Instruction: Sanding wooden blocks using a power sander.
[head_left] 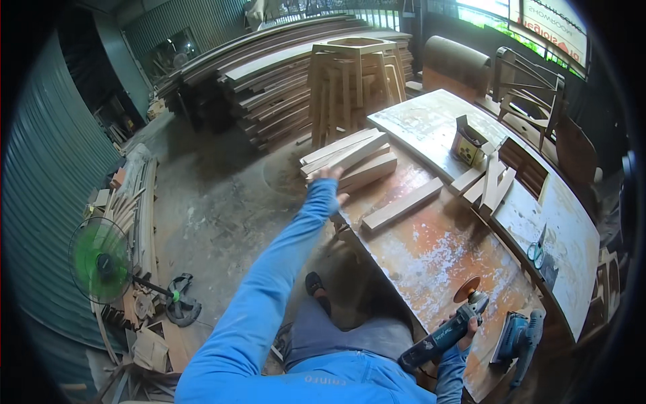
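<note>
At the near left end of a pile of pale wooden bars (363,149), my left hand (326,179) has its fingers stretched out and the thumb apart. It reaches over or touches the bars' ends; the exact contact is hard to make out. My right hand (471,331) is wrapped round a teal and black angle grinder (436,342), low at the right by my body. The grinder's round orange-brown disc (466,289) is above the worn, paint-flecked tabletop (431,259). One single wooden bar (402,204) lies apart from the pile, on the tabletop.
A teal sander (517,339) stands right of the grinder. Scissors (536,250), a small box (467,141) and more bars (496,185) lie on the farther white board (572,269). Stacked stools (355,74) and planks (269,101) stand behind; a green fan (101,259) is at left.
</note>
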{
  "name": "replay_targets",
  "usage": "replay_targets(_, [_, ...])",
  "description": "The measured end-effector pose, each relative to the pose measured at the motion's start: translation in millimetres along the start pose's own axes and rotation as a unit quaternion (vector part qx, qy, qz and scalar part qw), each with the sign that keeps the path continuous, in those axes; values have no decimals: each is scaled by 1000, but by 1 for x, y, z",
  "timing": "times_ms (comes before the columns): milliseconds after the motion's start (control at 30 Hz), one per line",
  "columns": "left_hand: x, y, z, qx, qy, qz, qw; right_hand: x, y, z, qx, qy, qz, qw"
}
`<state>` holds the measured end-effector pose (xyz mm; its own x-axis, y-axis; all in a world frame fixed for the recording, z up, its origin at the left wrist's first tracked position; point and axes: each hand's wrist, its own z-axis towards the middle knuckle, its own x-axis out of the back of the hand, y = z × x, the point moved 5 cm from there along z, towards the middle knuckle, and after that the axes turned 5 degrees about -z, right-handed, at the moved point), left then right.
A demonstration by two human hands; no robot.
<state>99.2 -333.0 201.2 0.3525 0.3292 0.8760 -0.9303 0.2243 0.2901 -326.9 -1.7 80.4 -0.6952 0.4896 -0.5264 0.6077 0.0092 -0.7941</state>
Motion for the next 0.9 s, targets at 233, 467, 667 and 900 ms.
replay_targets(233, [-124, 49, -47, -26, -133, -46, 990, 21, 4, -4, -5, -7, 80, 997])
replay_targets(467, [-143, 36, -56, 6, -95, -39, 995, 6, 5, -4, -25, 31, 59, 997])
replay_targets(667, [-148, 39, -68, 29, -93, -99, 990, -8, -6, -11, -38, 9, 53, 998])
replay_targets(900, [-146, 58, -121, 27, -90, -169, 981, -4, -9, -16, -24, 18, -20, 999])
